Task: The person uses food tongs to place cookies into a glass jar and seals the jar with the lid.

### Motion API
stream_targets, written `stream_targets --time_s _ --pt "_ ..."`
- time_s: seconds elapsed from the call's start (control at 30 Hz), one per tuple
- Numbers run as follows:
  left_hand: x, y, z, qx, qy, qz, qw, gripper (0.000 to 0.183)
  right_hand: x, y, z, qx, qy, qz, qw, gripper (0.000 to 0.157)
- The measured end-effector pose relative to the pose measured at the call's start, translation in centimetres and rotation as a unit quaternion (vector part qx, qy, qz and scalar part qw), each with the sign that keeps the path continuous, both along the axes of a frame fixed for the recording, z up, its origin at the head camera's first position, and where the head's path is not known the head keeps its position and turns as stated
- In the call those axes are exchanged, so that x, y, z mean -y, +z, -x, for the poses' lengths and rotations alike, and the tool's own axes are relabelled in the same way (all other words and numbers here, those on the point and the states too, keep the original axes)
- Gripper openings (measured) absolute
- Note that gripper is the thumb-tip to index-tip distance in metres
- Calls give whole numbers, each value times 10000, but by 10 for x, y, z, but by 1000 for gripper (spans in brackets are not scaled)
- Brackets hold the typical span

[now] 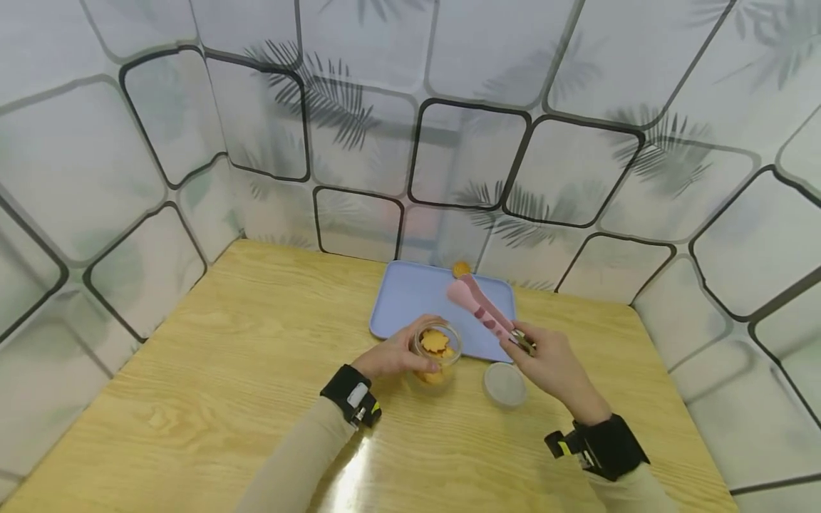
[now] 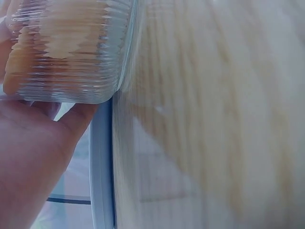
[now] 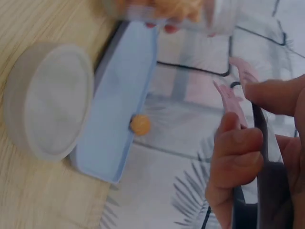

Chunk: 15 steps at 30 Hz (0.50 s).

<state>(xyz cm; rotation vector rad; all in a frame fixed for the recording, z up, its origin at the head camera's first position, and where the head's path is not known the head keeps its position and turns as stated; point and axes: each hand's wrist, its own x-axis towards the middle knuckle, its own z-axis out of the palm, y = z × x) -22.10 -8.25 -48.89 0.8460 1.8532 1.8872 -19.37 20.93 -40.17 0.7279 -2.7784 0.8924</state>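
My left hand (image 1: 399,354) grips a clear glass jar (image 1: 458,343) around its side, and the jar's mouth is uncovered. Inside are several orange-brown scalloped cookies (image 1: 435,340); the left wrist view shows them stacked behind the ribbed glass wall (image 2: 116,52). Pink-tipped tongs (image 1: 482,311) are held in my right hand (image 1: 545,360), raised over the tray and pointing up and left. In the right wrist view thumb and fingers squeeze the arms of the tongs, and the two pink tips (image 3: 244,71) stand apart with nothing between them.
A light blue tray (image 1: 407,292) lies behind the jar, with one round cookie (image 1: 461,268) at its back edge. A whitish round lid (image 1: 505,385) rests on the wooden table (image 1: 256,342) right of the jar. Patterned curtains (image 1: 359,142) enclose the back and sides.
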Motion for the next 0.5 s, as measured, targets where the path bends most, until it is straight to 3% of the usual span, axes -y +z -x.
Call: stream_targets --time_s 0.2,0.33,0.5 --pt "0 0 -1 72 -104 -126 9998 84 -3 -16 18 -245 -399 -304 9984 25" --pt "1 1 -1 41 -133 -132 9998 83 -3 -22 27 -378 -539 -761 9949 14" --pt "-1 -1 0 74 -191 -181 9996 82 -5 -29 37 -517 -663 -1256 9885 16"
